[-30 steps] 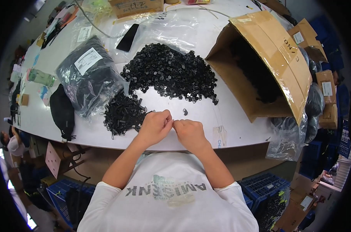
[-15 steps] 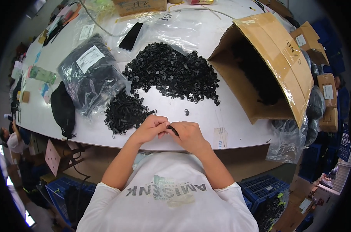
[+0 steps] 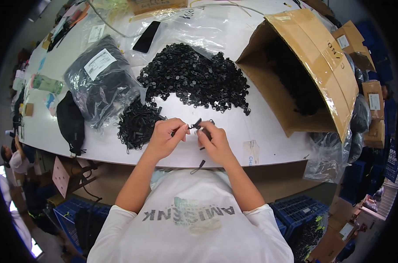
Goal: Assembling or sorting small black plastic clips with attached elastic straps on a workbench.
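Note:
My left hand (image 3: 167, 136) pinches one end of a small black piece (image 3: 196, 125), seemingly a cord pull. On its other side my right hand (image 3: 214, 141) closes its fingers on the same piece. Another dark strip shows under my right fingers, partly hidden. A single black cord pull (image 3: 201, 164) with a thin loop lies at the table's front edge, close to my shirt. Left of my left hand is a heap of black cord pulls (image 3: 137, 125). Beyond both hands spreads a larger pile of small black plastic pieces (image 3: 194, 76).
An open cardboard box (image 3: 269, 103) lies on its side at the right, dark contents inside. A filled clear plastic bag (image 3: 100, 81), a black pouch (image 3: 70, 122) and a green-tinted bottle (image 3: 46, 83) are on the left. A phone (image 3: 147, 37) rests behind the pile.
Both hands have moved slightly away from me and apart, with the black piece now stretched between them. A cord pull now lies by the table edge. My right hand partly covers the loose small piece.

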`<act>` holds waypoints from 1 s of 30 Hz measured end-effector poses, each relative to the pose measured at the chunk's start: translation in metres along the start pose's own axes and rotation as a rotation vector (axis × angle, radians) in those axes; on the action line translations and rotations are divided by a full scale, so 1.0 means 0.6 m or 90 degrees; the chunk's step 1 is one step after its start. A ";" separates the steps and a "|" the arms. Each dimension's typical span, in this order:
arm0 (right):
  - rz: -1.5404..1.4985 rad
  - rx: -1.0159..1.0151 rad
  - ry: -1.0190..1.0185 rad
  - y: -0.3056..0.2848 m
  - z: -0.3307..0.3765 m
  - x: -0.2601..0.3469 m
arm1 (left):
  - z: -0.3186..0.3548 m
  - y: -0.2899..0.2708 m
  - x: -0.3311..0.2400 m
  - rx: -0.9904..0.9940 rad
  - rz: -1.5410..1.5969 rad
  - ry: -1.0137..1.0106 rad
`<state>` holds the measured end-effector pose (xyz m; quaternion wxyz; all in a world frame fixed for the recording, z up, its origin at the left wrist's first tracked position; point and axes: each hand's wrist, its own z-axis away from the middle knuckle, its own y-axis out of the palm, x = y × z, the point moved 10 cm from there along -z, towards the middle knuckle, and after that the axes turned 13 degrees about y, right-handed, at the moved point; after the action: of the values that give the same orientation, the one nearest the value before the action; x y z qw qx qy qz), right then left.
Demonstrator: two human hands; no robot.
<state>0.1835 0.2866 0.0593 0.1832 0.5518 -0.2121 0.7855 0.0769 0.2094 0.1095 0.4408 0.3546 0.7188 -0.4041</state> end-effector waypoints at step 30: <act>0.701 0.092 -0.529 0.118 0.071 -0.015 | 0.036 -0.135 -0.042 -0.123 -0.232 -0.014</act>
<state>0.1830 0.2035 0.0540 -0.3754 0.6300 -0.4610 0.4996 0.0233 0.1516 0.1486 0.4000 0.1699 0.8018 -0.4101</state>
